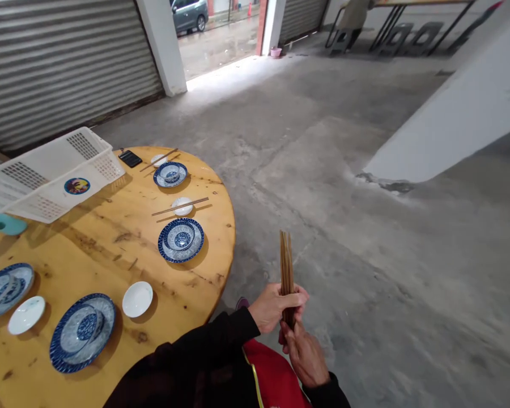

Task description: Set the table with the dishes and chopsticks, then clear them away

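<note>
A bundle of several brown chopsticks [287,263] stands upright between my hands, past the table's right edge. My left hand [276,306] is closed round its middle. Just below, my right hand [304,351] has its fingers closed on the lower end, which they partly hide. On the round wooden table [130,249], the nearest place has a blue-patterned plate with a bowl [83,332] and a small white dish [137,299] beside it. Farther back, a pair of chopsticks [179,206] rests across another white dish, behind a blue plate with a bowl [181,240].
A white plastic basket [53,173] stands at the table's far left, near a phone [130,158] and a turquoise container [6,222]. More blue tableware [4,292] lies at left. A white pillar [446,107] rises from the concrete floor at right. Stools [397,39] and a seated person are behind.
</note>
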{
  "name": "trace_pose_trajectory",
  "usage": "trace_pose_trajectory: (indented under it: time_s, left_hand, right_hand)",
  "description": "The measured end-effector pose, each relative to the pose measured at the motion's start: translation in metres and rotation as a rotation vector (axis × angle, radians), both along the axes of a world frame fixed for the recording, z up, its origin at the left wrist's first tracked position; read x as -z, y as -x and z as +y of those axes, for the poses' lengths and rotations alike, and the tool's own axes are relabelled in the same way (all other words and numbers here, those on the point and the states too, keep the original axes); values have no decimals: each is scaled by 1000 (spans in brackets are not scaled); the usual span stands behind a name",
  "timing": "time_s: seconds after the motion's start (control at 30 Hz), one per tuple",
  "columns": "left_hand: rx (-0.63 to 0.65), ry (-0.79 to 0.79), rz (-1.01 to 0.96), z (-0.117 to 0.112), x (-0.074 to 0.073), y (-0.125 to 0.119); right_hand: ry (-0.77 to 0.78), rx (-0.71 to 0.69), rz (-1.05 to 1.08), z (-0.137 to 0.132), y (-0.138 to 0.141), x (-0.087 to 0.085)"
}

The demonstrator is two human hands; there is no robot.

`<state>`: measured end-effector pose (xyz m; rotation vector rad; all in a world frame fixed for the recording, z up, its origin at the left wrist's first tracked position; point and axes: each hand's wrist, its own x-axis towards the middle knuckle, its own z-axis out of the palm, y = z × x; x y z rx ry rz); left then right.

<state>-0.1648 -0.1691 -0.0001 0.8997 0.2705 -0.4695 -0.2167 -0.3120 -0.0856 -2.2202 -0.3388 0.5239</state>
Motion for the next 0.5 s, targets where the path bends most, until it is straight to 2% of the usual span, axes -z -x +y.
trace_pose_trajectory:
  time_s: [0.1,0.2,0.5]
  left_hand:
    - [-99,-24,-1,3,-5,-38]
    - [-233,-77,21,13,-5,-62]
    - [-652,-105,3,57,11,-113]
  right_hand:
    - [124,-33,-41,6,-40,-2]
    - [168,-107,-75,17,-73,-4]
    - [21,-510,24,69,-178,-20]
